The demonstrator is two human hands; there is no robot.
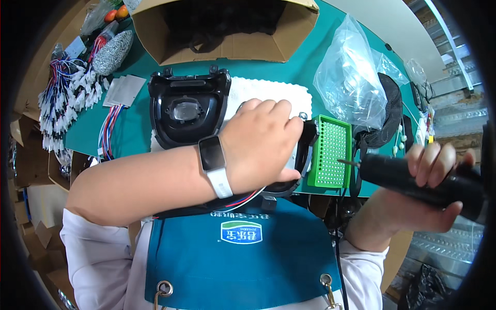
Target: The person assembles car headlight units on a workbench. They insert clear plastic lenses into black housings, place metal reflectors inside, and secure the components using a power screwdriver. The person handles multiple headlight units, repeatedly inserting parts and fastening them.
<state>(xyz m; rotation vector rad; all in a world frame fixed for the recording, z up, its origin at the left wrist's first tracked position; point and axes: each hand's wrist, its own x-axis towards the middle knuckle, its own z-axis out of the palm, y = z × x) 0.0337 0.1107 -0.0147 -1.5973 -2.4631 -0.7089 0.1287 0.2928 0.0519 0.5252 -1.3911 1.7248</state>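
Note:
My left hand (261, 142), a watch on its wrist, lies across a black plastic housing (309, 142), fingers curled over it and thumb near its lower right side. The hand hides most of that part; red, blue and white wires (243, 200) come out below the forearm. A second black housing (189, 106) with an oval window lies to the left, by a white cloth (268, 90). Off to the right, my right hand (431, 175) is wrapped round a black power screwdriver (392, 173). Its bit points left, at the green screw tray (316, 178).
An open cardboard box (222, 46) holding dark parts stands at the back. Wire bundles with white connectors (70, 95) and flat silver pieces (124, 90) lie left. A clear plastic bag (349, 75) and a black mesh pouch (390, 111) sit at the right on the green table.

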